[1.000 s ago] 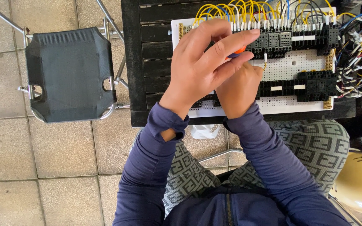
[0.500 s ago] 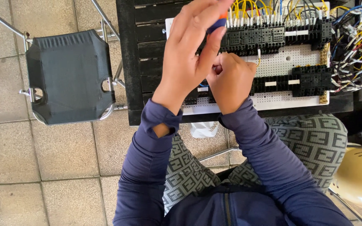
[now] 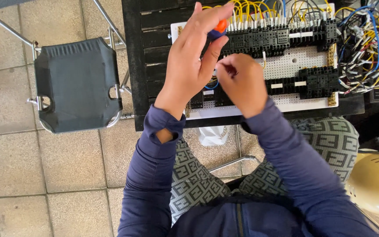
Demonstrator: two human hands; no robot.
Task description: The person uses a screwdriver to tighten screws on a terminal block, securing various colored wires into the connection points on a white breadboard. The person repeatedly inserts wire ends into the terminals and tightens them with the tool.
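Screwdriver with the orange-and-blue handle (image 3: pixel 219 28) is what the left hand (image 3: pixel 194 66) has wrapped up, fingers closed around it with the handle poking out up top between thumb and fingertips. The shaft and tip are hidden behind the palm, so can't say exactly which terminal it's on. The right hand (image 3: pixel 241 83) sits just beside it, touching or nearly so, fingers pinched narrow on something small, probably a thin wire end, but it's too tiny to tell for sure.

Both hands are over the white perforated wiring board (image 3: pixel 301 59), right by the upper row of black terminal blocks (image 3: pixel 281 37) where the yellow wires (image 3: pixel 251 11) drop in. A second row of black terminal blocks (image 3: pixel 316 83) sits lower on the board, off to the right of the hands.

My take on doing this bit well: keep the driver straight up over the screw so it doesn't slip off, hold the wire seated fully in the terminal with the pinching hand, and turn gently since those little clamps strip easily. Watch the loose tangle of blue, white and yellow wires (image 3: pixel 365 48) on the right so nothing snags

Board's on a dark slatted table (image 3: pixel 148 52), black folding chair (image 3: pixel 77 83) off to the left
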